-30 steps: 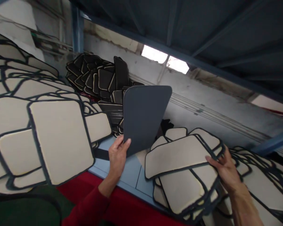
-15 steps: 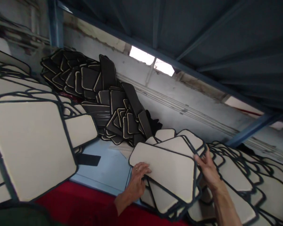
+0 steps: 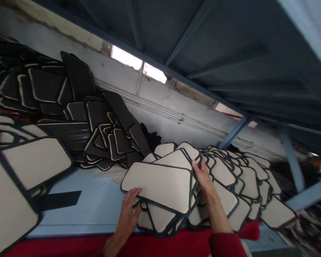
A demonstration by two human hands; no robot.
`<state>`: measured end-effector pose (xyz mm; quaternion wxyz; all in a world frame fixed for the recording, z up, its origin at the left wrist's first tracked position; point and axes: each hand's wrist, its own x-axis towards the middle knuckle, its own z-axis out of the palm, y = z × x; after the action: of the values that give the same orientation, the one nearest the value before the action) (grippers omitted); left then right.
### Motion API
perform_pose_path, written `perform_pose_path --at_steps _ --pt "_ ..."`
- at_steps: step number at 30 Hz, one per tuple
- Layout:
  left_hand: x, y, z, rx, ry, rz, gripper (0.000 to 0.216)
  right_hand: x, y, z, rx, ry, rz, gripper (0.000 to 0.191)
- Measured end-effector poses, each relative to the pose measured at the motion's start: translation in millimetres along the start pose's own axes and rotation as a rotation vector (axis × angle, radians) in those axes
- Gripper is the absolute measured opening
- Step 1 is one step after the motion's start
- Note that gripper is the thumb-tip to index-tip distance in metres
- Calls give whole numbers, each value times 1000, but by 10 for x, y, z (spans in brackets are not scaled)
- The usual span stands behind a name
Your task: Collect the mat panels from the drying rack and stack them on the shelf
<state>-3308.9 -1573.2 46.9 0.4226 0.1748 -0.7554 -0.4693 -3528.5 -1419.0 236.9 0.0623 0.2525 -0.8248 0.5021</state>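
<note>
A stack of cream pads with dark edging (image 3: 160,184) lies on a pale blue shelf (image 3: 96,207). My left hand (image 3: 130,210) rests against the stack's near left edge, fingers curled under the top pad. My right hand (image 3: 202,175) holds the stack's far right edge, fingers wrapped over it. More cream pads (image 3: 246,178) fan out to the right of that hand.
A heap of black pads with light trim (image 3: 96,125) leans against the back wall. Larger cream pads (image 3: 29,164) pile up at the left. A black strip (image 3: 59,200) lies on the shelf. Red fabric (image 3: 149,246) runs along the front edge. A dark steel shelf underside hangs overhead.
The dark grey pad my left hand held up a second ago is gone from view. That hand came down onto the cream stack. The view swung right.
</note>
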Motion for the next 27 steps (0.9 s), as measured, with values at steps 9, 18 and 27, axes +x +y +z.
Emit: perform_pose_path --at_steps 9,18,27 --pt "-6 28 -44 4 17 -31 41 -208 -6 -76 -104 49 21 101" --pt "-19 324 -100 -237 59 -249 53 -314 64 -235 -211 158 10 116" --pt "143 1334 -763 -998 23 -572 45 -1325 -957 263 439 176 -202 27"
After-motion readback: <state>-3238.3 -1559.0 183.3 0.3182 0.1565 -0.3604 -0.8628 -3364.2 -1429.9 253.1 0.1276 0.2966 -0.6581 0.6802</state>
